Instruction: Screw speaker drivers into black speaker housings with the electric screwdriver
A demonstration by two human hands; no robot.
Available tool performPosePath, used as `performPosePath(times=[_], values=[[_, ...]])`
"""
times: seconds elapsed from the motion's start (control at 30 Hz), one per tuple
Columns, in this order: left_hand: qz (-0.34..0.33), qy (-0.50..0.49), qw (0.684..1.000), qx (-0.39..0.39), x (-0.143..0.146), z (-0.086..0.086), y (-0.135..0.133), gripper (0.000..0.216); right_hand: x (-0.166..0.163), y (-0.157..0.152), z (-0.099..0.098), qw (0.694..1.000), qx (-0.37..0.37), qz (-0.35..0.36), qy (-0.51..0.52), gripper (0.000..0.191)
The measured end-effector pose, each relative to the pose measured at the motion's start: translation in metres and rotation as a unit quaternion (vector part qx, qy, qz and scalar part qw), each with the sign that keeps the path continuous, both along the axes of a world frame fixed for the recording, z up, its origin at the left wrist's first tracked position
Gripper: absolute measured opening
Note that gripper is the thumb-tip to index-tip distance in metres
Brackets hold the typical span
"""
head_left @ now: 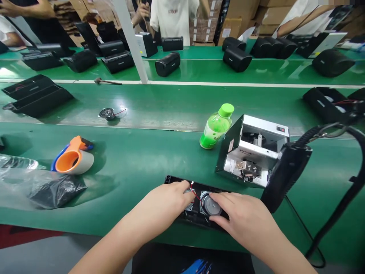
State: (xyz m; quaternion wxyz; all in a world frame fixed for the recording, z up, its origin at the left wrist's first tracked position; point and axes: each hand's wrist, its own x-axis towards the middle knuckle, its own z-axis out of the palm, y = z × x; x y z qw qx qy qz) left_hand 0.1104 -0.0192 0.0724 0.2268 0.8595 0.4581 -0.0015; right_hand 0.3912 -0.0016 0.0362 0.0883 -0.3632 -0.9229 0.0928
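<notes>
A long black speaker housing (192, 218) lies on the green bench right in front of me, with two round speaker drivers in it. My right hand (246, 211) has its thumb and fingers closed around the grey magnet of the right driver (212, 206). At the left driver (189, 206), my left hand (171, 198) has its fingers curled on it, covering much of that driver. A thin red wire (195, 193) with a white plug runs between the two drivers. Whether the drivers sit fully down in the housing is hidden by my fingers.
Right of the housing stand an open-fronted machine (253, 148), a green-capped bottle (217, 126) and a black handheld tool (288, 173) on a cable. An orange tape dispenser (72, 160) and plastic bags (37, 186) lie left. Beyond are a loose driver (107, 113), black speakers and other people.
</notes>
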Motion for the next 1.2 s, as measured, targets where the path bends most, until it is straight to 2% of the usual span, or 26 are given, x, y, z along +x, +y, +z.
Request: performPosePath(times=[0.2, 0.37, 0.6, 0.8, 0.9, 1.2], values=[[0.005, 0.016, 1.0, -0.004, 0.001, -0.003, -0.002, 0.029, -0.003, -0.004, 0.005, 1.0, 0.004, -0.007, -0.011, 0.063], [0.016, 0.009, 1.0, 0.0, 0.001, -0.006, -0.001, 0.031, -0.008, -0.005, 0.007, 1.0, 0.004, -0.018, -0.02, 0.06], [-0.004, -0.019, 0.997, 0.081, -0.007, -0.005, -0.006, 0.039, -0.004, -0.007, 0.012, 1.0, -0.012, -0.025, -0.013, 0.072], [-0.012, 0.046, 0.994, 0.102, -0.007, 0.006, -0.005, 0.023, 0.003, -0.011, 0.009, 0.999, -0.034, -0.03, -0.002, 0.052], [0.001, 0.063, 0.995, 0.078, -0.005, 0.003, -0.001, 0.028, 0.002, -0.011, 0.008, 0.999, -0.035, -0.035, 0.004, 0.042], [0.042, 0.052, 0.996, 0.056, -0.01, -0.009, -0.002, 0.034, -0.002, -0.01, 0.005, 0.998, -0.038, -0.043, 0.025, 0.048]])
